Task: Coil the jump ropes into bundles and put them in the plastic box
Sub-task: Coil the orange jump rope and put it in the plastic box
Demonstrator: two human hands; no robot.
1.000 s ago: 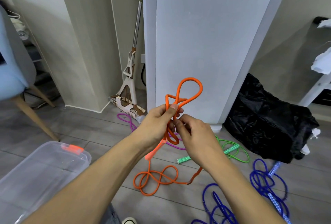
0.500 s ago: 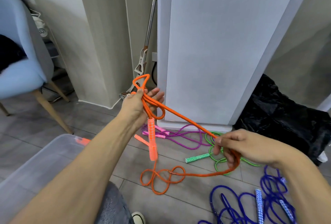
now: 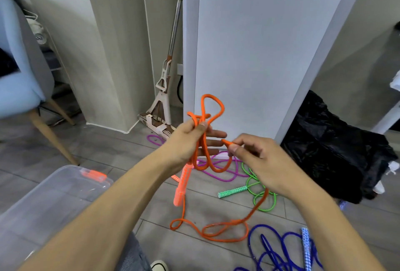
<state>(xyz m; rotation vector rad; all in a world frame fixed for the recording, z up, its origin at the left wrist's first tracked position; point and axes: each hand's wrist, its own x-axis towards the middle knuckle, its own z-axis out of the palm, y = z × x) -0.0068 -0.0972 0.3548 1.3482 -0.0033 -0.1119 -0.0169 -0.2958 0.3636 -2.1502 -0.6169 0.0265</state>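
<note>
My left hand (image 3: 190, 138) grips a few loops of the orange jump rope (image 3: 213, 106), held up in front of me, with one orange handle (image 3: 181, 186) hanging below it. Close beside it, my right hand (image 3: 257, 158) pinches a strand of the same rope between thumb and forefinger. The rest of the orange rope trails down to loose loops on the floor. A clear plastic box (image 3: 43, 205) with an orange latch stands at lower left. A purple rope (image 3: 218, 162), a green rope (image 3: 257, 190) and a blue rope (image 3: 281, 249) lie on the floor.
A white cabinet (image 3: 259, 54) stands straight ahead, with a mop (image 3: 164, 89) leaning to its left. A black bag (image 3: 337, 147) lies at right. A light blue chair (image 3: 19, 71) with wooden legs stands at left.
My right hand has come back up from low at the right to beside my left hand, bringing a strand of the orange rope. Another loop now hangs from my left hand.
</note>
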